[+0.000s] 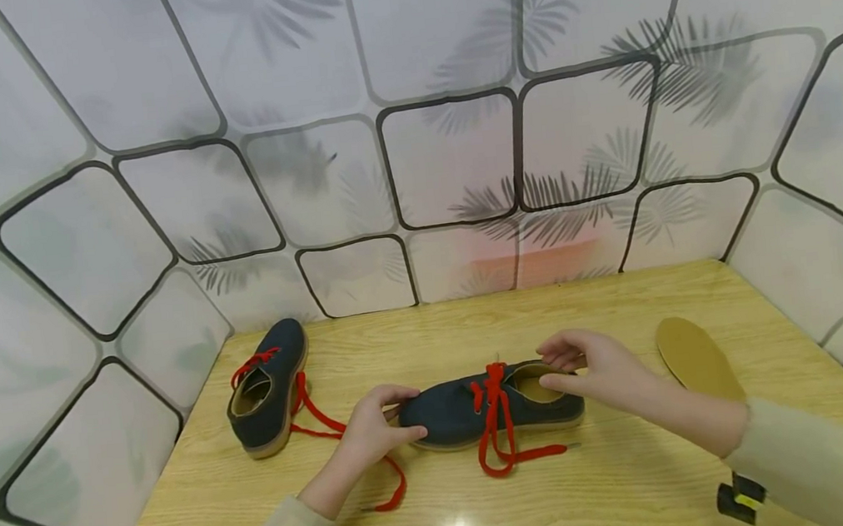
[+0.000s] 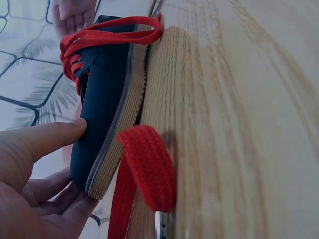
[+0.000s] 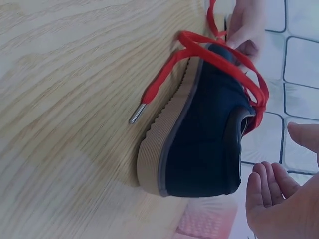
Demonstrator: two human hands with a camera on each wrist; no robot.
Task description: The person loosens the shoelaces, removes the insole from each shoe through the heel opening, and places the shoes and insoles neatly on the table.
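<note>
A navy shoe with a tan sole [image 1: 445, 410] lies across the middle of the table, toe to the left. Its red lace [image 1: 496, 411] is tied in a bow whose loop and end hang over the near side. My left hand [image 1: 368, 426] grips the toe, with the thumb [image 2: 60, 137] on the upper and the fingers around the tip. Beside the heel opening, my right hand [image 1: 604, 371] is held with fingers loosely bent and thumb apart. The right wrist view shows a gap between that hand [image 3: 289, 199] and the heel [image 3: 199, 174].
A second navy shoe [image 1: 289, 345] stands at the table's left, its red lace [image 1: 317, 410] trailing toward my left hand. A tan insole [image 1: 693, 352] lies at the right, partly behind my right forearm. Patterned fabric [image 1: 450, 160] encloses the table's back and sides.
</note>
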